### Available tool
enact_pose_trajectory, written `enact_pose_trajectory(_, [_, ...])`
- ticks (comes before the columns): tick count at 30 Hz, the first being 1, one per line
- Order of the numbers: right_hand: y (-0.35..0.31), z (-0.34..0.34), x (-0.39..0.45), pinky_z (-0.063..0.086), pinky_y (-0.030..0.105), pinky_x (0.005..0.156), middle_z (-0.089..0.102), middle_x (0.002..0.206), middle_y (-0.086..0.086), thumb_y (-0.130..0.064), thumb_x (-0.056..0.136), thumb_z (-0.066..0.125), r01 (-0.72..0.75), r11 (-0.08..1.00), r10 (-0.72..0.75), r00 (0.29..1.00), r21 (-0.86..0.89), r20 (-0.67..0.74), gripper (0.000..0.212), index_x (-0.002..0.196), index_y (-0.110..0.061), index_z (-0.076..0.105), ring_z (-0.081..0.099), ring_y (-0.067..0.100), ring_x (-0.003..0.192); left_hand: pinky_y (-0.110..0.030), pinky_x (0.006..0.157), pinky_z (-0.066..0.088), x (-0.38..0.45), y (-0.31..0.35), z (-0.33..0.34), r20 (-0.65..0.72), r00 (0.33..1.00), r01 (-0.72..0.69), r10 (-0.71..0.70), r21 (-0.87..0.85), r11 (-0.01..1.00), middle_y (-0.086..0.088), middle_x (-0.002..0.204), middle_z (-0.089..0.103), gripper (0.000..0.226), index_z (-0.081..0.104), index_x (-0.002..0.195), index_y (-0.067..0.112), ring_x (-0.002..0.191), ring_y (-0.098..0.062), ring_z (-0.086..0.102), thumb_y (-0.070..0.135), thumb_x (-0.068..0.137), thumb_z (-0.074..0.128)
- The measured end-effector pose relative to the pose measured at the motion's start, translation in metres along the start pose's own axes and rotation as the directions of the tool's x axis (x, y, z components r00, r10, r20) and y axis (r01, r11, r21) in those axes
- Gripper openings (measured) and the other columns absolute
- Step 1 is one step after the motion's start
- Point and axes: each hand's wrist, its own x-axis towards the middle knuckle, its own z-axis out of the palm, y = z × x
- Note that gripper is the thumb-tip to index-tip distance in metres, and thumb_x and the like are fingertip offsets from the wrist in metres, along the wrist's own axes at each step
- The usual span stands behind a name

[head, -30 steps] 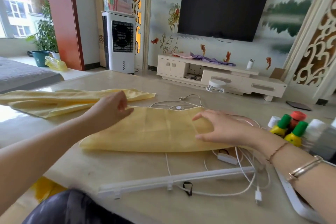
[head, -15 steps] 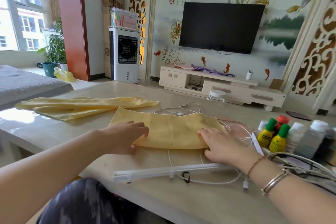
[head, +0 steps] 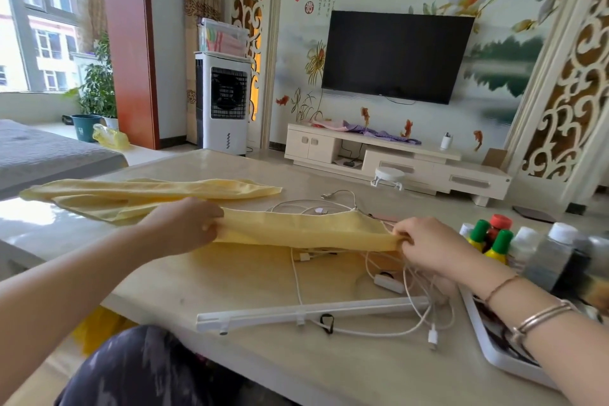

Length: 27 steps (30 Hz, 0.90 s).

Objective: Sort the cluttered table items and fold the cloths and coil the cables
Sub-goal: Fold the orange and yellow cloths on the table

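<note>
Left hand (head: 184, 224) and right hand (head: 425, 245) pinching ends of yellow cloth (head: 303, 231), lifting it mid-fold over table (head: 230, 280) centre — second cloth (head: 141, 194) at 10 o'clock, cables (head: 412, 300) at 4 o'clock awaiting sorting.

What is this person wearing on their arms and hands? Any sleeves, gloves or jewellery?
No gloves or sleeves show: both forearms are bare. The left hand and its wrist carry nothing. Behind the right hand, the wrist wears a thin reddish-brown cord bracelet and, further up the arm, a pair of slim metal bangles.
</note>
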Motion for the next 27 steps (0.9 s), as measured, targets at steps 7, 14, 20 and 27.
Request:
enact_pose_trajectory(7, [0.0,-0.009,0.008,0.038,0.03,0.063,0.063,0.079,0.008,-0.014,0.083,0.061,-0.078,0.92,0.036,0.993,0.384,0.114,0.011,0.082,-0.01,0.071,0.054,0.018,0.075,-0.031,0.069,0.043,0.003,-0.024,-0.002,0.041,0.992,0.122,-0.115,-0.311,0.943,-0.005,0.082,0.064,0.015,0.069,0.085,0.007,0.081,-0.023,0.058,0.018,0.088,0.06])
enact_pose_trajectory(14, [0.011,0.026,0.066,0.036,0.024,0.059,0.061,0.082,0.003,-0.013,0.083,0.067,-0.302,0.753,0.344,0.938,0.584,0.041,0.005,0.081,-0.017,0.068,0.052,0.017,0.077,-0.03,0.073,0.04,0.039,-0.036,0.024,-0.032,0.907,0.307,-0.419,-0.632,0.712,-0.007,0.103,0.059,0.019,0.066,0.103,0.015,0.088,-0.022,0.052,0.02,0.085,0.068])
enact_pose_trajectory(20, [0.016,0.054,0.112,0.038,0.026,0.055,0.062,0.083,0.007,-0.016,0.083,0.063,-0.377,0.805,0.443,0.896,0.458,-0.041,0.006,0.088,-0.013,0.065,0.055,0.024,0.075,-0.035,0.079,0.043,0.069,-0.038,0.053,-0.118,0.872,0.397,-0.475,-0.395,0.828,-0.01,0.129,0.057,0.045,0.048,0.133,0.022,0.111,-0.031,0.055,0.03,0.09,0.058])
enact_pose_trajectory(27, [0.018,0.083,0.111,0.04,0.032,0.071,0.062,0.109,0.009,-0.03,0.096,0.051,-0.344,0.927,0.357,0.931,0.151,-0.073,0.024,0.115,-0.017,0.055,0.058,0.03,0.099,-0.033,0.066,0.042,0.066,-0.034,0.072,-0.199,0.905,0.36,-0.375,-0.107,0.927,-0.013,0.119,0.06,0.038,0.036,0.131,0.025,0.1,-0.035,0.06,0.03,0.095,0.047])
